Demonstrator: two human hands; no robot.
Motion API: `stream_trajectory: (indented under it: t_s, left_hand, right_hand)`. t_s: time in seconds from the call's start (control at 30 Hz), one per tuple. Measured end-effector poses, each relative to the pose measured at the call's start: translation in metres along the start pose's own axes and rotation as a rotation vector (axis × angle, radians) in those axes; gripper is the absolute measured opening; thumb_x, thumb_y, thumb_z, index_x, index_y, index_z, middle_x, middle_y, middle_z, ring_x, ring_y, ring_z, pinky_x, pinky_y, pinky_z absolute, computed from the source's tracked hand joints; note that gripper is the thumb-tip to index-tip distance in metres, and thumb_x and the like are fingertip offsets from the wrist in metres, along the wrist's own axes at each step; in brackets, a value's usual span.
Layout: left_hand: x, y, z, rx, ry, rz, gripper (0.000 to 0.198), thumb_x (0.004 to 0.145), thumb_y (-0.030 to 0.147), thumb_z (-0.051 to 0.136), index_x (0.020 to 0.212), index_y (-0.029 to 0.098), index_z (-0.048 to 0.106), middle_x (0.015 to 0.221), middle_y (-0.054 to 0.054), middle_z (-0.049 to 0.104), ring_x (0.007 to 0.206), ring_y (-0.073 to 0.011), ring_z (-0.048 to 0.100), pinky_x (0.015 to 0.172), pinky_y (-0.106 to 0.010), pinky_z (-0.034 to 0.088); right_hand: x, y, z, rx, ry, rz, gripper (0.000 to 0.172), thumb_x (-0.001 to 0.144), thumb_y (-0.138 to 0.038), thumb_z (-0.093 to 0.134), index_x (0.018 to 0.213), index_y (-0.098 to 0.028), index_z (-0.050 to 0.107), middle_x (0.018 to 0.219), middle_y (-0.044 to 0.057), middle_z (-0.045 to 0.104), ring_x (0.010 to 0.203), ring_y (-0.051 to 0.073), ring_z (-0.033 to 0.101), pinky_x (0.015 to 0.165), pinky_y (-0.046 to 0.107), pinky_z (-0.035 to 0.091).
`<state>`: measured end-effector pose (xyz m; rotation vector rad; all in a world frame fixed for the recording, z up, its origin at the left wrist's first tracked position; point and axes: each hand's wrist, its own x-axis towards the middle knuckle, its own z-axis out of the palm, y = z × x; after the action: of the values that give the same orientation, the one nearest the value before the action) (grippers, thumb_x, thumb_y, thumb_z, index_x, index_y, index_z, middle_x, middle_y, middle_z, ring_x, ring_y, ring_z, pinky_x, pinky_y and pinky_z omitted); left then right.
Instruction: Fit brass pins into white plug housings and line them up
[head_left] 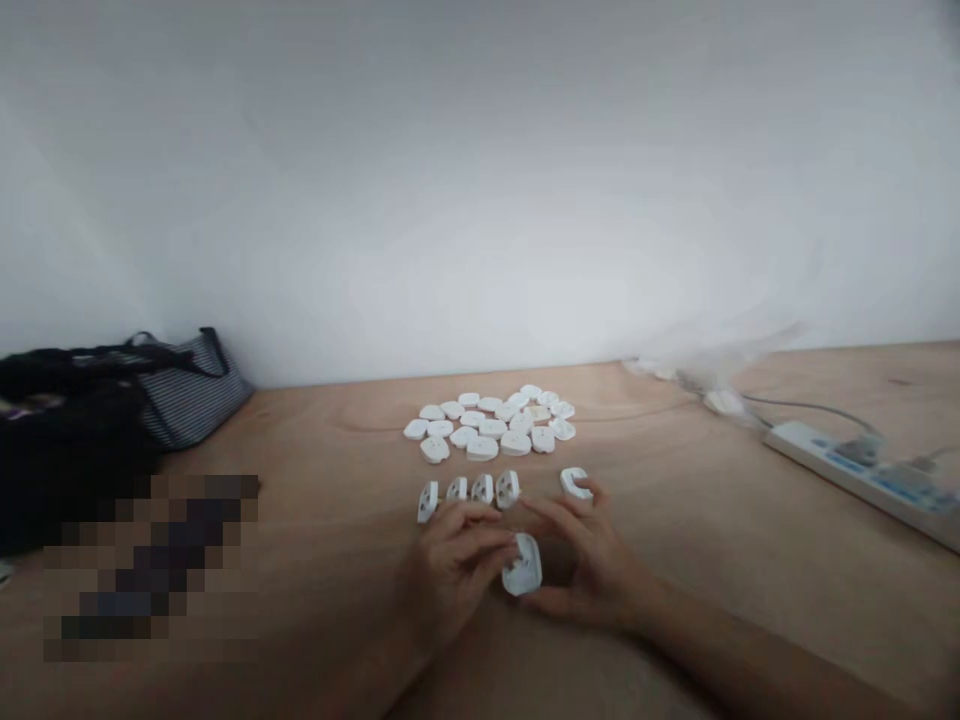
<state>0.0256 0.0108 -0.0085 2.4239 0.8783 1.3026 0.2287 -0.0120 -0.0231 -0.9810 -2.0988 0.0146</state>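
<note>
A white plastic plug-shaped piece stands tilted on the wooden table between my hands. My left hand grips its upper edge with the fingertips. My right hand lies open beside it, with the thumb close to its lower right side. Fingertips of my right hand reach another white piece. A short row of several matching pieces stands just beyond my left fingers. A larger flat cluster of white pieces lies farther ahead.
A white power strip with plugged-in cords lies at the right, and a clear plastic bag lies against the wall. A striped bag and dark cloth sit at the left, beside a pixelated patch.
</note>
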Motion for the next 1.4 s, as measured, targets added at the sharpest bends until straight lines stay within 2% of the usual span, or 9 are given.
stream_trajectory:
  t_s: [0.1,0.2,0.37,0.47,0.63,0.7,0.83,1.03,1.4]
  left_hand:
    - [0.000,-0.003,-0.006,-0.020,-0.058,0.027,0.039,0.072,0.034,0.074,0.108,0.022,0.065,0.101,-0.008,0.064,0.094,-0.0230,0.059,0.084,-0.036,0.048]
    - [0.002,-0.005,-0.009,-0.019,-0.181,0.043,0.060,0.058,0.041,0.082,0.111,0.022,0.063,0.103,-0.008,0.066,0.095,-0.0254,0.059,0.086,-0.038,0.047]
    - [0.003,-0.003,-0.007,0.010,-0.240,0.041,0.052,0.062,0.037,0.081,0.109,0.022,0.064,0.099,-0.008,0.067,0.093,-0.0250,0.060,0.086,-0.038,0.047]
    - [0.002,-0.003,-0.008,0.058,-0.209,0.016,0.046,0.068,0.032,0.077,0.110,0.021,0.062,0.102,-0.009,0.066,0.095,-0.0249,0.059,0.086,-0.038,0.048]
    - [-0.002,-0.009,-0.009,0.151,0.003,-0.089,0.039,0.072,0.024,0.071,0.109,0.019,0.058,0.104,-0.010,0.064,0.097,-0.0255,0.059,0.088,-0.041,0.046]
    - [-0.003,-0.011,-0.008,0.162,0.026,-0.091,0.038,0.071,0.025,0.072,0.106,0.018,0.059,0.102,-0.009,0.065,0.096,-0.0261,0.060,0.088,-0.042,0.046]
    - [-0.004,-0.011,-0.004,0.151,-0.006,-0.056,0.039,0.069,0.025,0.074,0.106,0.019,0.060,0.100,-0.008,0.066,0.095,-0.0257,0.061,0.086,-0.040,0.047]
    - [-0.004,-0.012,-0.005,0.160,-0.036,0.004,0.042,0.067,0.024,0.075,0.106,0.018,0.061,0.099,-0.008,0.066,0.093,-0.0250,0.060,0.083,-0.038,0.048]
    - [-0.003,-0.011,-0.007,0.188,-0.074,0.055,0.045,0.066,0.030,0.078,0.106,0.019,0.062,0.097,-0.008,0.066,0.091,-0.0249,0.059,0.083,-0.039,0.046]
  right_hand:
    - [0.001,0.006,-0.001,-0.030,0.015,0.019,0.084,0.065,-0.052,0.072,0.132,-0.021,0.034,0.098,0.008,0.067,0.096,0.028,0.058,0.100,0.051,0.017]
    - [0.001,0.010,-0.001,-0.041,0.004,0.024,0.090,0.061,-0.057,0.074,0.133,-0.021,0.035,0.100,0.010,0.066,0.097,0.029,0.058,0.100,0.052,0.019]
    - [0.002,0.009,0.000,-0.021,-0.025,0.009,0.091,0.060,-0.063,0.071,0.132,-0.021,0.036,0.100,0.010,0.066,0.094,0.028,0.059,0.101,0.052,0.017]
    - [0.003,0.009,-0.003,0.021,-0.072,0.043,0.092,0.057,-0.066,0.071,0.131,-0.021,0.039,0.109,0.011,0.064,0.099,0.029,0.056,0.099,0.051,0.018]
    - [0.005,0.012,-0.010,0.028,-0.256,0.200,0.041,0.065,-0.059,0.070,0.091,-0.028,0.066,0.091,0.002,0.064,0.092,0.025,0.053,0.085,0.043,0.027]
    - [0.005,0.011,-0.009,0.040,-0.301,0.217,0.030,0.068,-0.055,0.071,0.083,-0.029,0.068,0.084,0.001,0.063,0.087,0.023,0.052,0.083,0.041,0.027]
    - [0.007,0.007,0.000,0.080,-0.313,0.187,0.018,0.073,-0.046,0.071,0.083,-0.032,0.069,0.084,-0.001,0.061,0.086,0.020,0.050,0.082,0.040,0.025]
    - [0.007,0.001,0.008,0.058,-0.324,0.164,0.008,0.080,-0.034,0.065,0.077,-0.027,0.067,0.081,-0.001,0.060,0.085,0.018,0.049,0.081,0.037,0.024]
    - [0.008,0.008,-0.011,-0.123,-0.356,0.132,0.006,0.083,-0.023,0.057,0.078,-0.022,0.059,0.080,0.000,0.066,0.086,0.020,0.050,0.083,0.040,0.021]
